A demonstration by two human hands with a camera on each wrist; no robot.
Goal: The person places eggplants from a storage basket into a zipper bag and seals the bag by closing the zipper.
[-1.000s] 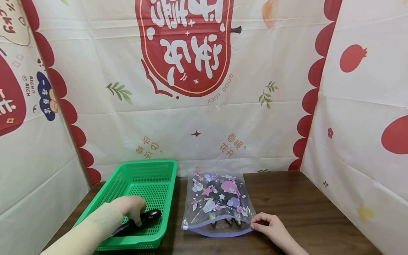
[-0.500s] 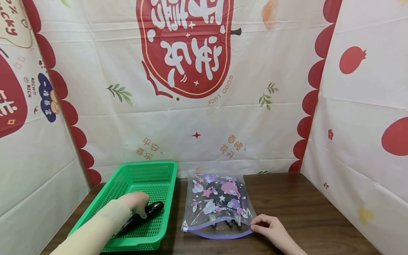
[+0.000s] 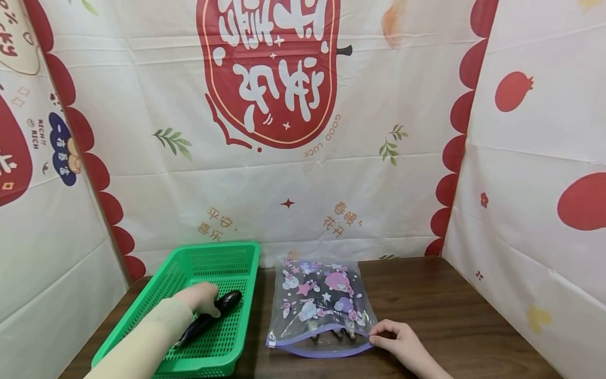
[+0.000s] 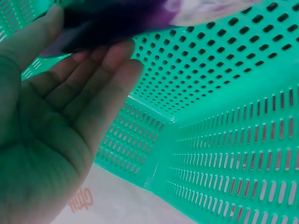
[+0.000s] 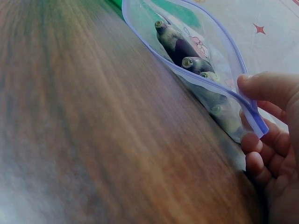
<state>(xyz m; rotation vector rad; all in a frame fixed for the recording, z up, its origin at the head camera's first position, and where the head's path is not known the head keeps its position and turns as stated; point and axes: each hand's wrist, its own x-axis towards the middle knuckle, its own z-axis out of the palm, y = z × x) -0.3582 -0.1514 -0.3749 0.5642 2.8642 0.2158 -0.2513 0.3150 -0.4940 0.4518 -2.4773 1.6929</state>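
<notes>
My left hand (image 3: 202, 298) grips a long dark purple eggplant (image 3: 230, 300) inside a green perforated plastic basket (image 3: 256, 268). In the left wrist view the thumb lies on one side of the eggplant (image 4: 112, 23) and the fingers on the other; its pale stem end points right. My right hand (image 3: 400, 341) pinches the right corner of a clear zip bag (image 3: 302, 329) with pink and purple cartoon prints. The bag lies on the table, mouth parted toward me. Through that mouth, the right wrist view shows several eggplants (image 5: 177, 44), stem ends outward.
The basket stands on the left of a dark wooden table (image 3: 416, 295), the bag right of it. A slider (image 3: 272, 343) sits at the left end of the bag's purple zip. Printed white cloth (image 3: 284, 179) hangs behind and on both sides.
My left hand and the eggplant have moved slightly away from me and up along the basket. The right hand keeps its pinch on the bag's corner. The view has shifted a little.
</notes>
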